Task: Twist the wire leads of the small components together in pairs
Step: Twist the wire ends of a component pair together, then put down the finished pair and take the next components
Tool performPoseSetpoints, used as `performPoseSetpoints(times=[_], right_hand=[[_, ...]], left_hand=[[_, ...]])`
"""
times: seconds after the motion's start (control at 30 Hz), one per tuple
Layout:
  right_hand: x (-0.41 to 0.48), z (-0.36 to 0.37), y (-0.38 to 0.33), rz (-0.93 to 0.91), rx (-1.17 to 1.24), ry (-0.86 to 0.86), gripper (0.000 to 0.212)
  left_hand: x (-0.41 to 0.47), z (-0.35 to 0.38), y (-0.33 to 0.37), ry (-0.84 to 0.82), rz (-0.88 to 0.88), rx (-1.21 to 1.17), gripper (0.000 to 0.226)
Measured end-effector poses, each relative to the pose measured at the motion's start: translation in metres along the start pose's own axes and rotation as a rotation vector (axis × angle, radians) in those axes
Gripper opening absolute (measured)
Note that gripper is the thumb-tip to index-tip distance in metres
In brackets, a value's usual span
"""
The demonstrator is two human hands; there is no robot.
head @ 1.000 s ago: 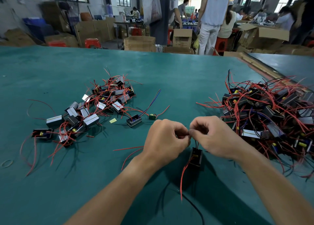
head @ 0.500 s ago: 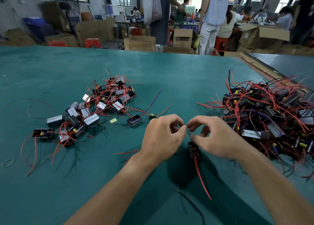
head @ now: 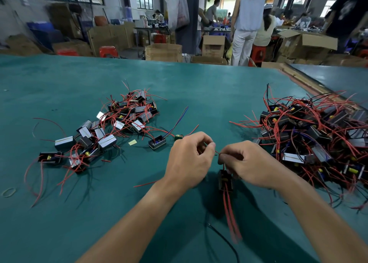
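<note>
Wire pairing at a teal-green worktop (head: 199,87), with both hands closed on a single lead.

Left hand (head: 189,159) and right hand (head: 249,163) meet almost fingertip to fingertip, each grip pinching the thin red wire lead (head: 217,153) stretched between them. The small black box-shaped component (head: 225,180) is just beneath the right grip, and its two long red leads (head: 231,215) trail, blurred, toward the person. A loose scatter of black and silver components with red wires (head: 111,123) lies well left of the grip. A denser tangled heap of the same parts (head: 318,131) lies to its right.
</note>
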State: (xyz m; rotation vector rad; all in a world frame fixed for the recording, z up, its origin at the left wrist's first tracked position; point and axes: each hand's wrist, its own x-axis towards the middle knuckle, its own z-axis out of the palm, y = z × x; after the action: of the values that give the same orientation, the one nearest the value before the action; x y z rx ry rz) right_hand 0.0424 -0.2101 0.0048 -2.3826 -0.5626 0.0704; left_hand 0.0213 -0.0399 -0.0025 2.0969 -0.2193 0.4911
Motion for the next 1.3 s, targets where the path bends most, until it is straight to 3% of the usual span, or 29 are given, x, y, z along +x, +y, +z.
performPoseSetpoints(times=[0.07, 0.1, 0.27, 0.37, 0.47, 0.53, 0.6, 0.7, 0.8, 0.93, 1.07, 1.2, 1.3], right_hand=[[0.002, 0.0, -0.002, -0.018, 0.055, 0.116, 0.026], [0.002, -0.002, -0.003, -0.028, 0.086, 0.254, 0.025], [-0.003, -0.035, -0.005, -0.044, 0.489, 1.134, 0.028], [-0.004, -0.057, 0.004, 0.029, 0.75, 1.309, 0.026], [-0.005, -0.057, 0.006, 0.12, 0.679, 1.249, 0.074], [-0.004, -0.046, 0.003, 0.105, 0.594, 1.151, 0.082], [-0.002, -0.035, 0.003, 0.058, 0.503, 1.011, 0.066], [0.001, -0.022, 0.003, 0.027, 0.321, 0.66, 0.021], [-0.002, -0.009, 0.003, 0.04, 0.106, 0.234, 0.022], [-0.002, 0.001, 0.002, 0.059, -0.04, 0.08, 0.012], [0.001, 0.007, 0.004, 0.076, -0.035, 0.089, 0.012], [-0.001, 0.013, 0.005, 0.046, -0.006, 0.079, 0.05], [-0.001, 0.013, 0.002, -0.014, -0.02, 0.063, 0.049]], left_hand=[[0.0, -0.002, 0.001, 0.045, 0.014, 0.013, 0.014], [0.001, -0.004, 0.002, 0.09, 0.027, 0.029, 0.013], [0.011, -0.011, -0.007, 0.297, 0.001, 0.096, 0.016], [0.017, -0.009, -0.018, 0.243, -0.104, 0.149, 0.029], [0.018, -0.01, -0.031, 0.17, -0.135, 0.329, 0.048], [0.019, -0.014, -0.039, 0.127, -0.165, 0.476, 0.06], [0.022, -0.019, -0.045, 0.081, -0.237, 0.582, 0.069], [0.024, -0.024, -0.052, 0.023, -0.352, 0.636, 0.073], [0.024, -0.023, -0.056, -0.043, -0.379, 0.649, 0.066], [0.021, -0.02, -0.057, -0.051, -0.277, 0.727, 0.037], [0.022, -0.019, -0.051, -0.005, -0.167, 0.412, 0.008], [0.02, -0.01, -0.036, -0.104, -0.236, -0.077, 0.017], [0.017, -0.005, -0.029, -0.235, -0.229, -0.268, 0.018]])
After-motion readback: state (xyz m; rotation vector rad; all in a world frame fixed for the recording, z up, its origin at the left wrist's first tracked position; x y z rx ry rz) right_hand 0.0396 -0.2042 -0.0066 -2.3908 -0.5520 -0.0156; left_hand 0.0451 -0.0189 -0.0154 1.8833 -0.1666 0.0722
